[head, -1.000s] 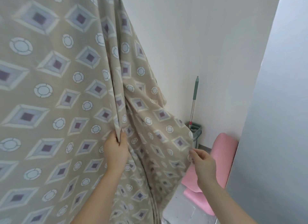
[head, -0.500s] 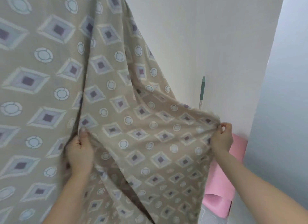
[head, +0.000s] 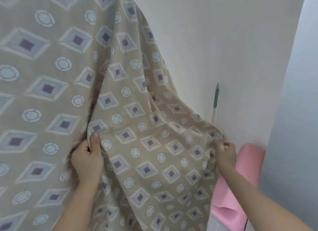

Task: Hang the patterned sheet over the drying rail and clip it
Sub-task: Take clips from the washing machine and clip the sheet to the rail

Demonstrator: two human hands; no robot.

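I am holding the patterned sheet (head: 130, 120) with both hands while it is hanging from above; the drying rail itself is lying outside the view, so I cannot tell how evenly the cloth is sitting on it. No clip is showing anywhere.

My left hand (head: 86, 159) is gripping a vertical fold near the middle of the hanging cloth, thumb (head: 94, 141) pressing flat on the front face and the remaining fingers closing behind the fabric. My right hand (head: 225, 153) is pinching the free side edge, fingertips pressed together on the hem, and is drawing it out toward the white wall (head: 223, 41). A green-handled pole (head: 216, 100) is leaning against that wall just behind the edge, and a pink object (head: 244, 175) is standing below my right wrist.

I judge the step in hand to be spreading the sheet sideways before clipping. To do it well:

1. I am keeping the left-hand grip as the fixed anchor, so the cloth is not sliding along its support.
2. I am pulling with the right hand level and outward, not downward; a downward pull is likely to drag the sheet off.
3. I am watching the deep crease running up from my left thumb; it should be flattening as tension is rising.
4. I am keeping the hem clear of the pole to avoid snagging.
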